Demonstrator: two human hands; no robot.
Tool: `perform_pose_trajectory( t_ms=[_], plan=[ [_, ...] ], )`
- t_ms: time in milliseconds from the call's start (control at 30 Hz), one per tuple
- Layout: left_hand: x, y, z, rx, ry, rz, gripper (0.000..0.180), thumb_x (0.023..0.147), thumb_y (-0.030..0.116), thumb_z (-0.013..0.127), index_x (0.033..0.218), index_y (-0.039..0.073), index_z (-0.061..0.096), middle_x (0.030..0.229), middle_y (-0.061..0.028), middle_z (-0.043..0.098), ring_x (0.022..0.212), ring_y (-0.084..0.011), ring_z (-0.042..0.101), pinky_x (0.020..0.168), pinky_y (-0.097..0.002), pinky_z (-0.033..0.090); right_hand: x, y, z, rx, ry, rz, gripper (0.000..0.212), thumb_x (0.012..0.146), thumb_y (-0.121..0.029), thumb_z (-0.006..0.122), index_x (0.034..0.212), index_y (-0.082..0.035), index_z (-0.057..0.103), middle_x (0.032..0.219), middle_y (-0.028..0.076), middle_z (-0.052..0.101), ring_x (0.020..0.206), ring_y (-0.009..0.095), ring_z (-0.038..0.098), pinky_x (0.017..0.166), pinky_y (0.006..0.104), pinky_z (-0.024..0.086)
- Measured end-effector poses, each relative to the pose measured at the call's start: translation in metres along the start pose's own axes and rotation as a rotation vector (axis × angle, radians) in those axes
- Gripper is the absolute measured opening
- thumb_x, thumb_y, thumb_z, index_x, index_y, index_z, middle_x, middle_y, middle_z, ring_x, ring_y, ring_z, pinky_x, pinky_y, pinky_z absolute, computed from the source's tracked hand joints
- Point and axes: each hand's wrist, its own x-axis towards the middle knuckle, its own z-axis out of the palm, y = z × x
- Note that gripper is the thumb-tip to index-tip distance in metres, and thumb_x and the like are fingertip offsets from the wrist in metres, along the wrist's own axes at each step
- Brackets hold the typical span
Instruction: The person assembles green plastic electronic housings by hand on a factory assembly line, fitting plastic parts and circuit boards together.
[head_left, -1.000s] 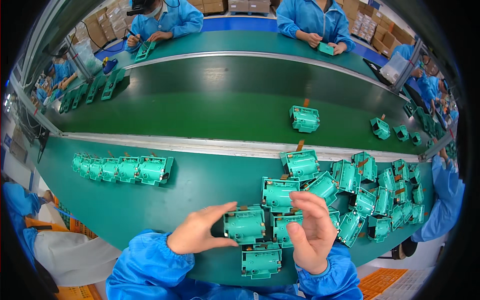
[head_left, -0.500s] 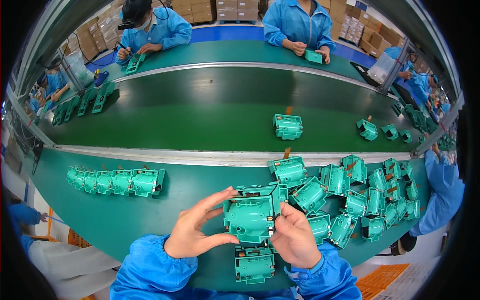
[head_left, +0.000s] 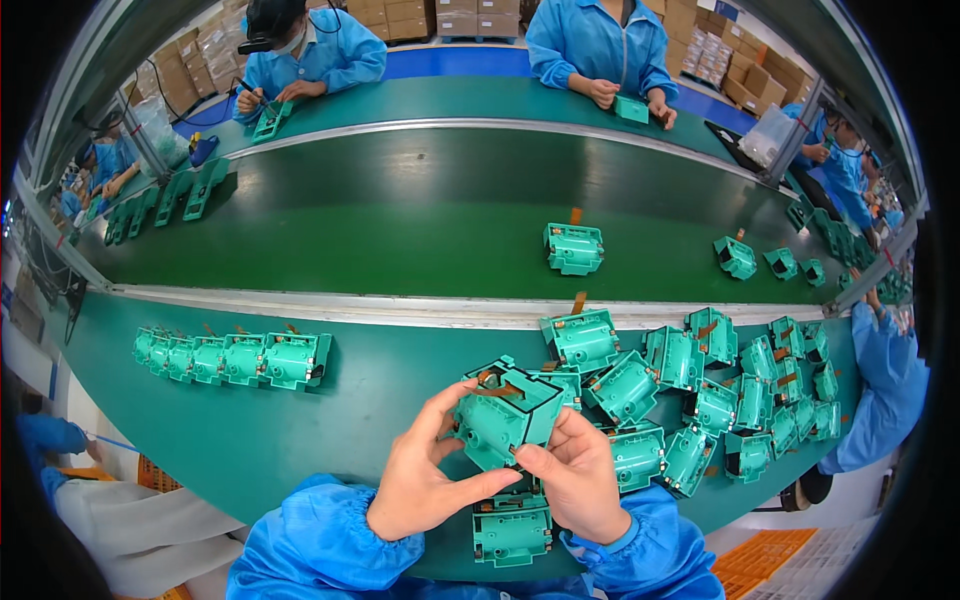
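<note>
Between my two hands is a green plastic housing (head_left: 496,428), held above the near table and tilted so its top end shows. A copper-coloured flex strip lies across that end. My left hand (head_left: 425,490) grips it from the left, with fingers on the side and the thumb below. On the right, my right hand (head_left: 582,480) pinches its lower corner and side. Just beneath, another green housing (head_left: 512,535) rests on the table near my body, partly covered by my hands. Right of my hands lies a loose cluster of similar housings (head_left: 625,388), several with copper strips.
A row of green housings (head_left: 295,360) stands on the table (head_left: 200,430) at left. Past a metal rail (head_left: 400,308), a dark green belt (head_left: 400,220) carries more housings (head_left: 573,248). Two co-workers (head_left: 600,45) handle green parts opposite. Metal posts (head_left: 890,260) rise at the sides.
The held housing has turned and tipped, bringing its top end with the copper strip into view. My left hand has shifted right, and its thumb now lies closer to my right thumb.
</note>
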Motion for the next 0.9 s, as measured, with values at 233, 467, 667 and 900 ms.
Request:
perform_pose_trajectory(
  t_ms=[233,467,667,900],
  plan=[
    [0.001,0.001,0.005,-0.247,-0.021,0.023,0.070,0.067,0.002,0.069,0.125,0.003,0.030,0.126,-0.0097,0.031,0.115,-0.0227,0.034,0.090,-0.0380,0.039,-0.002,-0.002,0.001,-0.067,-0.028,-0.018,0.026,0.083,-0.003,0.051,0.107,0.006,0.048,0.095,0.006,0.057,0.086,0.008,0.051,0.075,0.0216,0.041],
    [0.003,-0.001,-0.001,-0.349,-0.038,-0.029,0.064,0.072,-0.002,0.062,0.126,0.002,0.029,0.124,-0.0097,0.033,0.112,-0.0223,0.036,0.090,-0.0354,0.039,-0.004,0.003,-0.006,-0.184,-0.074,0.014,0.028,0.087,-0.007,0.045,0.111,0.007,0.047,0.098,0.006,0.056,0.087,0.008,0.050,0.074,0.0209,0.038],
    [0.005,-0.004,-0.013,-0.950,-0.087,-0.275,0.056,0.079,0.023,0.052,0.126,0.002,0.030,0.126,-0.0174,0.035,0.112,-0.0321,0.039,0.093,-0.0445,0.035,-0.008,-0.004,-0.011,-0.882,-0.096,-0.585,0.053,0.074,-0.017,0.065,0.116,0.006,0.042,0.102,0.013,0.054,0.092,0.019,0.051,0.076,0.0285,0.040],
    [0.001,-0.013,-0.012,-1.697,-0.359,-0.481,0.066,0.078,0.042,0.043,0.130,0.004,0.026,0.130,-0.0239,0.028,0.115,-0.0436,0.033,0.092,-0.0525,0.033,-0.003,-0.002,-0.005,-1.104,-0.097,-0.599,0.086,0.056,-0.023,0.079,0.122,0.007,0.033,0.115,0.021,0.044,0.105,0.030,0.045,0.086,0.0376,0.037]
  ],
)
